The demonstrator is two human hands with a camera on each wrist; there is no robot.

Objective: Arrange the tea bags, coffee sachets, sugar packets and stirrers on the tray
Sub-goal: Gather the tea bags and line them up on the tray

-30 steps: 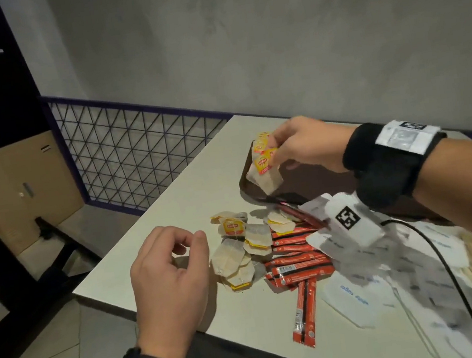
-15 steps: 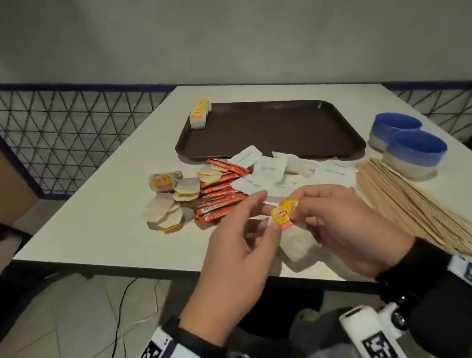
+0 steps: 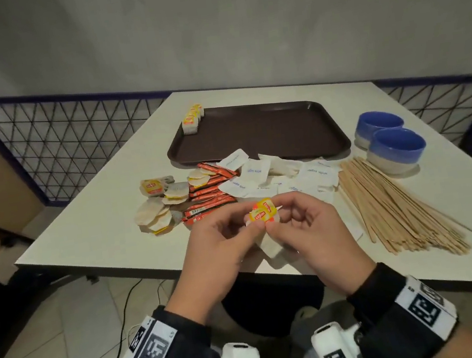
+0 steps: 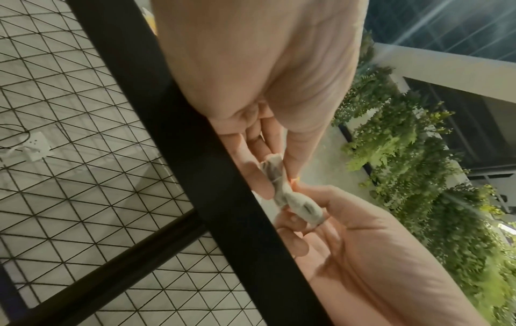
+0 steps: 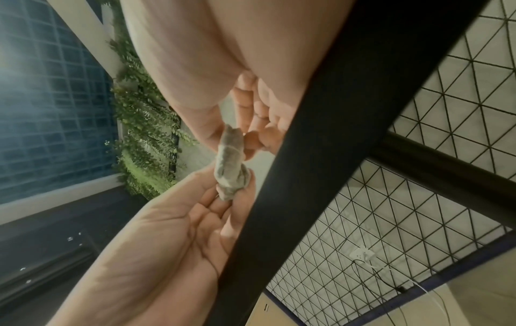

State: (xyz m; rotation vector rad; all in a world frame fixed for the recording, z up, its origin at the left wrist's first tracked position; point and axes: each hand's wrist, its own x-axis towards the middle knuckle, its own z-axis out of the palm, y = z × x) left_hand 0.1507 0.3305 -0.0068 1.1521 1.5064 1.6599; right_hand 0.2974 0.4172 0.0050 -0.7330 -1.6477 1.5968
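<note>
Both hands meet over the table's near edge and pinch a small bundle of tea bags with two yellow tags on top. My left hand holds it from the left and my right hand from the right. In the wrist views the pale pouches hang between the fingertips. The brown tray lies beyond, with a row of tea bags in its far left corner. In front of it lie loose tea bags, red coffee sachets, white sugar packets and wooden stirrers.
Two blue bowls stand right of the tray, behind the stirrers. A mesh railing runs along the table's left and far sides. The near table edge is just under my hands.
My right hand came back from the tray's far left corner, where a row of tea bags now sits. Both hands now hold a tea bag bundle together at the near edge.
</note>
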